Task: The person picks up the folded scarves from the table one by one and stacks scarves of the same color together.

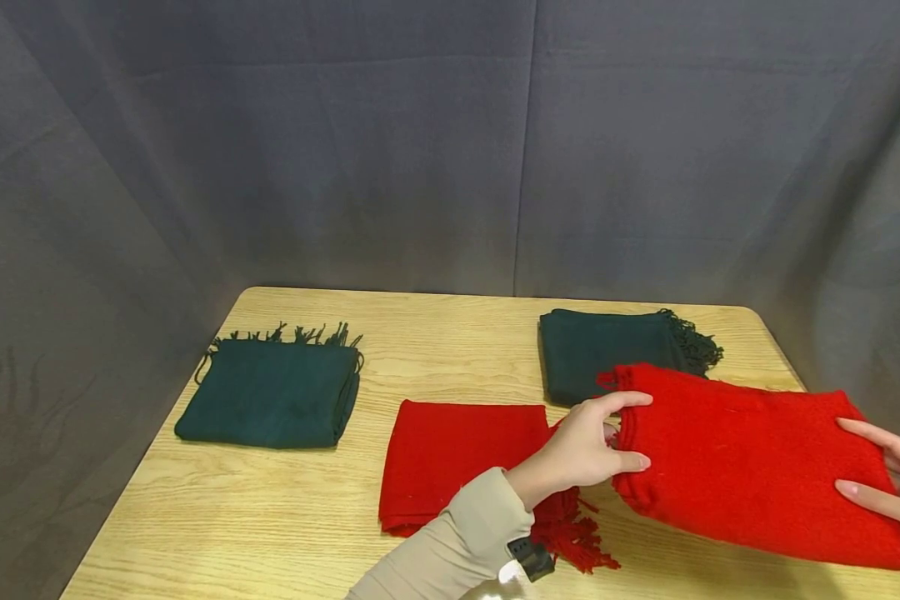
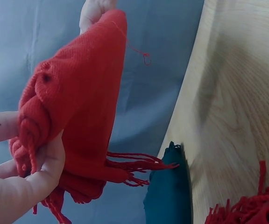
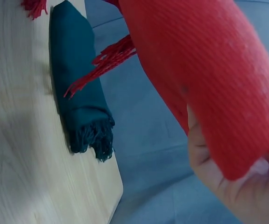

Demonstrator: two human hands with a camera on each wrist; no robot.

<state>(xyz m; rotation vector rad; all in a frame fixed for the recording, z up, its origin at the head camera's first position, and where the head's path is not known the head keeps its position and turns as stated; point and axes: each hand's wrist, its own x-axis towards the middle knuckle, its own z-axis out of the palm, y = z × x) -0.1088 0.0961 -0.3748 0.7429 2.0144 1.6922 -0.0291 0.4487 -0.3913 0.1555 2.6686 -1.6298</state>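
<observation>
A folded red scarf (image 1: 750, 467) with fringe is held up off the table between both hands. The left hand (image 1: 581, 442) grips its fringed left end, thumb in front and fingers curled round the layers. At the other end the right hand (image 1: 896, 479) pinches the folded edge, partly cut off by the head view's border. Red tassels (image 3: 109, 63) hang from the scarf's underside in the right wrist view. Below the left forearm lies a second folded red scarf (image 1: 461, 458), its fringe spread to the right and partly hidden by the arm.
A folded dark green scarf (image 1: 270, 392) lies at the left of the wooden table (image 1: 435, 342), fringe toward the back. Another dark green scarf (image 1: 607, 350) sits at the back right, partly behind the raised red one. Grey curtains (image 1: 390, 167) surround the table's far sides.
</observation>
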